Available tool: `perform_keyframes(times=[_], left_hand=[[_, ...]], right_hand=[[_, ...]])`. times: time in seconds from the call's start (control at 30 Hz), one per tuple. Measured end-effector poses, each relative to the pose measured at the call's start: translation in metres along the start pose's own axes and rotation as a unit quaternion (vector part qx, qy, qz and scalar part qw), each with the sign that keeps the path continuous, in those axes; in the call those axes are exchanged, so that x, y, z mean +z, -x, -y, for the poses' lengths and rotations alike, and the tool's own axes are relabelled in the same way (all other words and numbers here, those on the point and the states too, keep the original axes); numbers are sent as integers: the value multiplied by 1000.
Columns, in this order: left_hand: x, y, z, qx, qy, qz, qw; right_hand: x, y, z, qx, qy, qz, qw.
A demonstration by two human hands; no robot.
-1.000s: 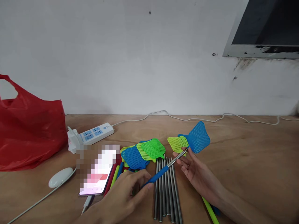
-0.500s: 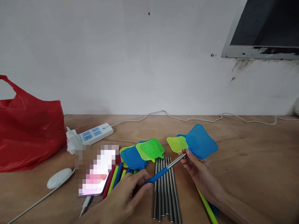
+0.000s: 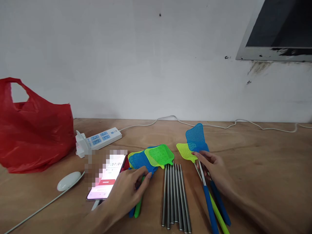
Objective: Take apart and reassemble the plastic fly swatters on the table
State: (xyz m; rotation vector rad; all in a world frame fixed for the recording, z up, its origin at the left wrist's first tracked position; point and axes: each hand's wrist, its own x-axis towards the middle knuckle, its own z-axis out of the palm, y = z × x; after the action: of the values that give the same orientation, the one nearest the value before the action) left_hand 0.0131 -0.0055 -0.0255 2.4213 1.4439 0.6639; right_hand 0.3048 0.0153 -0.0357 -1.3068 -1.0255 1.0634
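Across the bare wooden table (image 3: 265, 162) from the wall, I could see the person's right hand (image 3: 215, 169) grasping a blue fly swatter (image 3: 202, 172) by its metal shaft, just below the mesh head. The swatter lay on the right of the work, its blue grip pointing back toward the person. Right beside it were a yellow-green swatter (image 3: 186, 152) and a second blue swatter (image 3: 220, 203), partly hidden by the hand.

The left hand (image 3: 130, 187) hung with bent fingers over a green grip (image 3: 138, 208) and a blue grip (image 3: 132, 213); I couldn't tell whether it had hold of either. Just beyond it, loose mesh heads (image 3: 161, 155) overlapped in blue, yellow-green and green. Between the two hands lay a row of metal rods (image 3: 174, 195). Further left, a lit phone (image 3: 108, 182) was near a white power strip (image 3: 103, 138) and a red plastic bag (image 3: 36, 136).
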Motion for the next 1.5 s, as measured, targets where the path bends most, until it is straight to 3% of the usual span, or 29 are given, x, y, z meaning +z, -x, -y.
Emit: perform_keyframes(times=[0.13,0.33,0.4,0.53,0.6,0.9,1.03,1.17,1.5], left_hand=[[0,-2,7,-18,-78,-12,997],[-6,-5,10,-31,-151,3,988],[-8,-6,10,-36,-163,9,986],[-9,-6,9,-29,-161,28,986],[-9,-5,7,-27,-160,45,986],[-6,-4,3,-11,-179,107,978],[-4,-2,6,-4,-184,107,977],[-4,0,5,-4,-183,114,977],[-4,3,-6,-12,-137,152,979]], right_hand=[[-3,-8,-7,-26,58,1,998],[-5,-11,-15,-172,163,12,971],[-7,-13,-20,-218,262,6,940],[-12,-16,-29,-261,478,5,839],[-13,-15,-31,-264,510,12,819],[-9,-6,-19,-298,546,23,782],[-1,8,-10,-371,525,91,761],[8,23,-5,-375,527,147,748],[16,29,-15,-305,570,75,759]])
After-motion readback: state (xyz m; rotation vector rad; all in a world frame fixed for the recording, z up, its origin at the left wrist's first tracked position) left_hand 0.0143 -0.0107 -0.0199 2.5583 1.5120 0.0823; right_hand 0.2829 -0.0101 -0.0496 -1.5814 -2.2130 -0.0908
